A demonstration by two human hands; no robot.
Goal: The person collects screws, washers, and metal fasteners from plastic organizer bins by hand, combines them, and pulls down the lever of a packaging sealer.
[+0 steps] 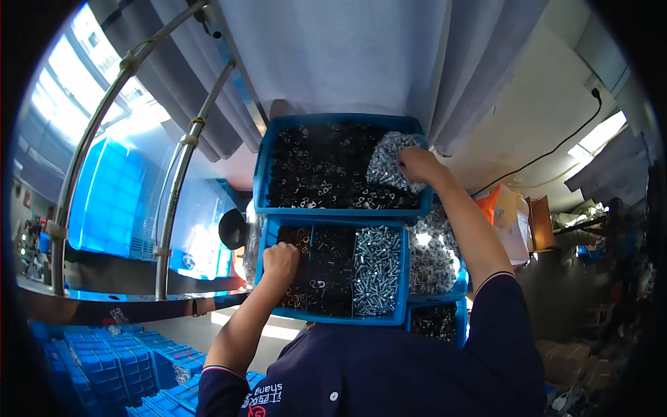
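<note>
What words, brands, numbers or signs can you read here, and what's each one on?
"shang": white letters on the dark shirt.
White Chinese characters beside it, on the shirt too: too blurred to read surely.
Red mark below them: cut off by the picture's edge.
Tiny red-and-white marks on the shiny bar: too small to read.
No numbers I can read.

Upper blue bin (pixel 337 211), dark parts (pixel 319 167) and silvery pieces (pixel 388 160) inside, divided lower bin (pixel 347 321), screws (pixel 376 271)

Pale curtains (pixel 479 62) beside a whitish wall (pixel 514 125), bright window (pixel 62 90) far left.
</note>
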